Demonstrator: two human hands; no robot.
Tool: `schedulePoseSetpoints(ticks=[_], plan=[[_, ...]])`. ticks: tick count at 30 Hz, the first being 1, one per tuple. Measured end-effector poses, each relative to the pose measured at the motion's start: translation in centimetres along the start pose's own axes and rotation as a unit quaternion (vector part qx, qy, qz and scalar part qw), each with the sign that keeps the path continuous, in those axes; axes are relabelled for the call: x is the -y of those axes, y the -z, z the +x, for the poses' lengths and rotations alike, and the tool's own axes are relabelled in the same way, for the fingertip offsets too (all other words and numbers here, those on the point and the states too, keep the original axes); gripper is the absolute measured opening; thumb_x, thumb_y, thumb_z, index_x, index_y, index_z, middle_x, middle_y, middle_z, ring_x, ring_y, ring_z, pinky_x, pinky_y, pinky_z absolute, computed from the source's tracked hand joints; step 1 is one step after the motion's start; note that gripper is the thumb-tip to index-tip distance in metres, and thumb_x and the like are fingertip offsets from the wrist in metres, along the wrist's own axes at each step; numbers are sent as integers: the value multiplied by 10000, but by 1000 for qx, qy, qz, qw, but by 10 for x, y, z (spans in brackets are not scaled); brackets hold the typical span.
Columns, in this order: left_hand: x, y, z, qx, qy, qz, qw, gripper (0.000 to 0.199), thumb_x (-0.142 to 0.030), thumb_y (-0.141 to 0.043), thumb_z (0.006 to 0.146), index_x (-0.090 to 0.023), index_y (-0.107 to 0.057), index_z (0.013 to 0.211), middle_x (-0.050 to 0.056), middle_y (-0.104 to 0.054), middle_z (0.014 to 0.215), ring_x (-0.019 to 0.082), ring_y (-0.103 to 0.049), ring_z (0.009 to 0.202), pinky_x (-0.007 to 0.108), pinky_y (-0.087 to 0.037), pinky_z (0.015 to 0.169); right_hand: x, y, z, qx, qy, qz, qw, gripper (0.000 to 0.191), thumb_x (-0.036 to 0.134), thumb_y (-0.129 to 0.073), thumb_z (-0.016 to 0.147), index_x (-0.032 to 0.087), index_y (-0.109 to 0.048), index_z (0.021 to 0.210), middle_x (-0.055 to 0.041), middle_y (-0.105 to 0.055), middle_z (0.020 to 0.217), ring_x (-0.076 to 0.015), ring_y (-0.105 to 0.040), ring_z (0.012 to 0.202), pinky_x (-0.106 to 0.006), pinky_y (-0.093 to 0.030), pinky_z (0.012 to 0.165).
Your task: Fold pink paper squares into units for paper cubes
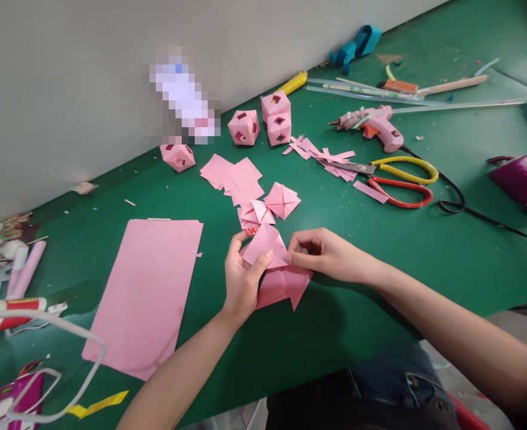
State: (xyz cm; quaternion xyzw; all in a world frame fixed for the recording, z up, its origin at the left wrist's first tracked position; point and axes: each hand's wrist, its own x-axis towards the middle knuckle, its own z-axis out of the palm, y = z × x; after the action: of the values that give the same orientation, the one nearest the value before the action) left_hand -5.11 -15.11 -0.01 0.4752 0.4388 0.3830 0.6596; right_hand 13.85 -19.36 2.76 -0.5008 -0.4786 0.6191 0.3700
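A small pink paper piece [267,243] is held between my two hands above the green table. My left hand [242,278] grips its left side, thumb on top. At its right corner, my right hand [321,254] pinches the paper between thumb and fingers. Just beneath lies a larger folded pink paper [283,285], partly covered by my left hand. Two folded pink pieces, one [282,200] to the right and one [256,213] to the left, lie just beyond my hands. Farther back is a pile of pink paper squares [234,179].
Pink paper sheets [149,286] lie at left. Several pink paper cubes [244,128] stand near the wall. Scissors [401,182] with yellow and red handles rest on paper strips at right, near a pink glue gun [375,124]. A white cable [77,334] loops at lower left.
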Motion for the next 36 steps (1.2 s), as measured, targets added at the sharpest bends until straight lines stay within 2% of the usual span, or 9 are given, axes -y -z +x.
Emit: schedulePoseSetpoints(ticks=[4, 8, 12, 18, 24, 31, 36], plan=[[0, 0, 0, -6, 0, -4, 1000, 502, -263, -779, 793, -237, -527, 1226, 55, -714, 1021, 195, -701, 847, 326, -571, 778, 1, 0, 0, -6, -9, 4, 1000, 368, 519, -707, 825, 175, -614, 735, 36, -523, 608, -107, -427, 563, -258, -310, 528], [0, 0, 1, -9, -8, -17, 1000, 490, -260, -783, 791, -237, -541, 1217, 53, -709, 1037, 185, -698, 870, 310, -566, 794, 2, 3, -1, 6, -22, 14, 1000, 375, 533, -667, 857, 166, -676, 781, -17, -638, 689, -136, -527, 619, -271, -386, 575], [1, 0, 2, -4, -10, -20, 1000, 490, -261, -780, 789, -232, -538, 1214, 53, -703, 1038, 186, -697, 866, 310, -567, 790, 1, 6, -1, 20, -24, 17, 999, 373, 534, -688, 839, 163, -711, 808, -38, -680, 734, -152, -565, 655, -283, -431, 612], [1, 0, 2, -4, -9, -31, 999, 483, -249, -787, 784, -236, -547, 1203, 51, -692, 1073, 177, -690, 894, 294, -561, 802, 0, 3, -1, 5, -19, -2, 1000, 360, 515, -686, 842, 159, -692, 796, -7, -621, 673, -129, -518, 612, -265, -399, 571], [0, 0, 2, -7, -2, -19, 1000, 488, -266, -783, 786, -228, -544, 1210, 51, -704, 1034, 183, -697, 859, 302, -561, 785, -3, 2, -1, -10, 0, -2, 1000, 330, 494, -684, 846, 177, -627, 773, 26, -545, 635, -113, -451, 579, -254, -339, 534], [-1, -2, 2, -26, 11, -24, 999, 505, -277, -794, 770, -226, -543, 1205, 45, -712, 987, 180, -696, 816, 303, -559, 760, -2, -3, -3, -52, 5, -50, 997, 286, 449, -640, 879, 186, -599, 776, 34, -505, 597, -111, -417, 543, -252, -314, 508], [-3, -3, 2, -32, 9, -34, 999, 506, -266, -796, 771, -216, -547, 1209, 48, -699, 1014, 166, -682, 834, 287, -547, 775, -1, -2, -4, -36, 1, -44, 998, 334, 474, -558, 930, 176, -622, 795, 7, -549, 654, -124, -455, 576, -263, -345, 534]])
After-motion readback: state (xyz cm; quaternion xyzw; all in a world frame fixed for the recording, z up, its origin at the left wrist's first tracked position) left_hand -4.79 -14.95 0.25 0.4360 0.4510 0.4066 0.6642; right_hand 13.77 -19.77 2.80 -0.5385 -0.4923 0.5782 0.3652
